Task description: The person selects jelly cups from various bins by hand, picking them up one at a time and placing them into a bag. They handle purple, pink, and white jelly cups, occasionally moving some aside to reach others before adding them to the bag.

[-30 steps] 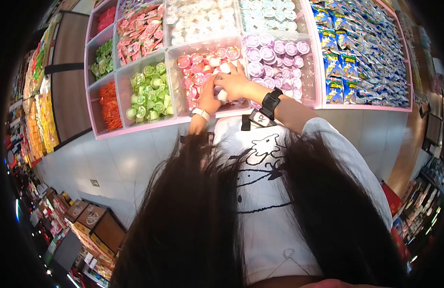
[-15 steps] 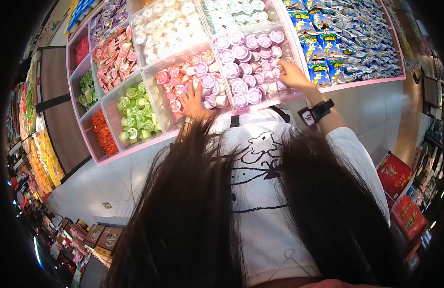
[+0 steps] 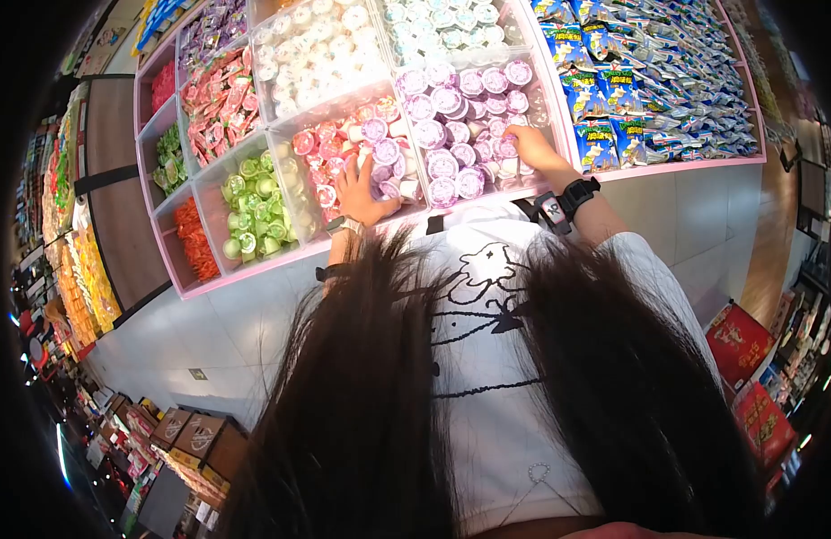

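Note:
My left hand [image 3: 363, 196] rests with its fingers apart on the small red-lidded jelly cups [image 3: 328, 141] in a clear compartment, where several purple-lidded cups also lie. At the right side of the neighbouring compartment, my right hand [image 3: 537, 153] reaches down into the purple-lidded jelly cups [image 3: 442, 163]. Its fingers are curled, and what they hold, if anything, is hidden. A black watch-like band is on the right wrist.
Around these are compartments of green-lidded cups [image 3: 256, 199], white cups [image 3: 321, 54], red-wrapped sweets [image 3: 220, 99] and orange-red packets [image 3: 195, 241]. Blue snack packets [image 3: 597, 94] fill the section on the right. A pink rim [image 3: 245, 272] edges the display at the front.
My right hand has moved slightly left and lower among the purple-lidded cups, with its fingers more curled. My left hand stays on the red-lidded cups. The view has shifted slightly.

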A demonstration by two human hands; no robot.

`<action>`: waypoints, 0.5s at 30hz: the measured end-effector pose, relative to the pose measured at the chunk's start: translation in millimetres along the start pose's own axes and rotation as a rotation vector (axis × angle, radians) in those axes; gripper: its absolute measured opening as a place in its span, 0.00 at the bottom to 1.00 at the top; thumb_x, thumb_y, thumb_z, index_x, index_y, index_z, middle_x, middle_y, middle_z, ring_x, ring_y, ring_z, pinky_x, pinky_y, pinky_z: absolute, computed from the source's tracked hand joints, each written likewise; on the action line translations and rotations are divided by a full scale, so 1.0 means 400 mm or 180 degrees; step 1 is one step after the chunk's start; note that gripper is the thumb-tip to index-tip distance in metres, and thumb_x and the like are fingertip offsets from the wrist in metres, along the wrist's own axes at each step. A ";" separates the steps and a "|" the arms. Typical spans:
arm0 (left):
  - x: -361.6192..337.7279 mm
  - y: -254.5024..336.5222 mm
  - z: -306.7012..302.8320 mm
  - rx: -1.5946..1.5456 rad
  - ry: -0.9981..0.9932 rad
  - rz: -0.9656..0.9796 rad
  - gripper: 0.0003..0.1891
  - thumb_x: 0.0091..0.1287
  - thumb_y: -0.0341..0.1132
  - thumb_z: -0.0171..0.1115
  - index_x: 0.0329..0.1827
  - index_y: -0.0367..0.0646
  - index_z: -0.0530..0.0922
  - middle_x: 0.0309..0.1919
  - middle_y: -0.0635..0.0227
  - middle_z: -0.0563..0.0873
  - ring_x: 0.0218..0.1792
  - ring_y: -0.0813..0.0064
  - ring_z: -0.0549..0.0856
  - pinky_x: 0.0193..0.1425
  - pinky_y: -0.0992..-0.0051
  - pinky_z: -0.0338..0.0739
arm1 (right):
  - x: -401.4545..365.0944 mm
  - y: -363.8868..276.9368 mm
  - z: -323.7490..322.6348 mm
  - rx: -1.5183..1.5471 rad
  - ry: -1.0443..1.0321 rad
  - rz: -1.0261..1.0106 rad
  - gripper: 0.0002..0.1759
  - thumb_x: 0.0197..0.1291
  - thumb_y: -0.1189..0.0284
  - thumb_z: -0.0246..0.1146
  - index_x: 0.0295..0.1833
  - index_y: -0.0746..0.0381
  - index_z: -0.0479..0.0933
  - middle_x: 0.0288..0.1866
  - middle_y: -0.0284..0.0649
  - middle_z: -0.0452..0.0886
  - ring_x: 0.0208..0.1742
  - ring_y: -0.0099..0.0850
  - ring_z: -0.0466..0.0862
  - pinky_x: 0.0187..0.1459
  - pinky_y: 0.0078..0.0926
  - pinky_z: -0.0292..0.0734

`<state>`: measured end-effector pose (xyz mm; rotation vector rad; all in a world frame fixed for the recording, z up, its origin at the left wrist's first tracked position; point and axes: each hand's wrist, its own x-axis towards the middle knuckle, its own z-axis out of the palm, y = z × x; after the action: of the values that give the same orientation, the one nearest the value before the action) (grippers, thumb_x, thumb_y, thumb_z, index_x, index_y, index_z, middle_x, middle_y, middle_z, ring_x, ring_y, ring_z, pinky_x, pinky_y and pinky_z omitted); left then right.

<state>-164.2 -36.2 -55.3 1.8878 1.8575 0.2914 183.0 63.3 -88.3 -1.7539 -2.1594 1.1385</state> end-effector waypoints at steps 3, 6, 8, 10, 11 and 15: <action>-0.002 0.003 0.003 0.0025 0.0002 -0.0038 0.49 0.35 0.55 0.69 0.63 0.49 0.59 0.63 0.51 0.56 0.61 0.44 0.55 0.64 0.51 0.47 | -0.009 -0.067 -0.072 -0.0404 -0.0346 0.0048 0.12 0.46 0.82 0.52 0.38 0.64 0.76 0.37 0.53 0.77 0.41 0.46 0.77 0.44 0.34 0.71; -0.002 0.005 0.001 0.0014 0.0014 -0.0054 0.48 0.36 0.55 0.68 0.63 0.49 0.60 0.63 0.51 0.57 0.61 0.44 0.55 0.64 0.50 0.47 | 0.003 -0.066 -0.082 -0.0835 -0.0584 -0.0070 0.09 0.45 0.80 0.51 0.33 0.65 0.74 0.35 0.53 0.78 0.40 0.47 0.78 0.42 0.39 0.71; 0.003 0.006 0.002 0.0016 0.0015 -0.0056 0.48 0.36 0.55 0.68 0.63 0.49 0.61 0.63 0.51 0.57 0.61 0.44 0.55 0.64 0.50 0.47 | 0.003 -0.044 -0.061 -0.0890 -0.0406 -0.0097 0.07 0.45 0.78 0.51 0.31 0.66 0.74 0.34 0.53 0.78 0.40 0.48 0.78 0.42 0.41 0.71; 0.003 0.000 0.004 0.0053 0.0013 -0.0079 0.47 0.36 0.55 0.68 0.63 0.49 0.61 0.62 0.51 0.58 0.61 0.44 0.55 0.64 0.50 0.47 | -0.012 -0.034 -0.022 -0.0676 -0.0031 0.0101 0.07 0.46 0.76 0.53 0.30 0.67 0.74 0.35 0.53 0.78 0.40 0.48 0.78 0.42 0.42 0.72; 0.003 -0.001 0.004 0.0037 0.0024 -0.0074 0.47 0.36 0.56 0.68 0.63 0.48 0.61 0.62 0.51 0.58 0.61 0.45 0.55 0.64 0.50 0.47 | -0.012 -0.030 -0.002 -0.0679 0.0010 0.0381 0.08 0.45 0.76 0.54 0.33 0.68 0.73 0.35 0.54 0.78 0.42 0.48 0.78 0.42 0.40 0.72; 0.002 0.001 0.005 -0.0029 0.0027 -0.0070 0.47 0.36 0.57 0.68 0.62 0.48 0.62 0.62 0.51 0.58 0.61 0.45 0.56 0.64 0.51 0.48 | -0.005 0.000 0.041 -0.0636 -0.0031 0.1051 0.13 0.47 0.76 0.57 0.41 0.68 0.69 0.38 0.55 0.78 0.41 0.45 0.79 0.39 0.35 0.74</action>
<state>-162.9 -35.6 -56.8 1.8615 1.8781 0.3006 174.8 54.1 -99.1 -2.2620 -2.1053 1.0227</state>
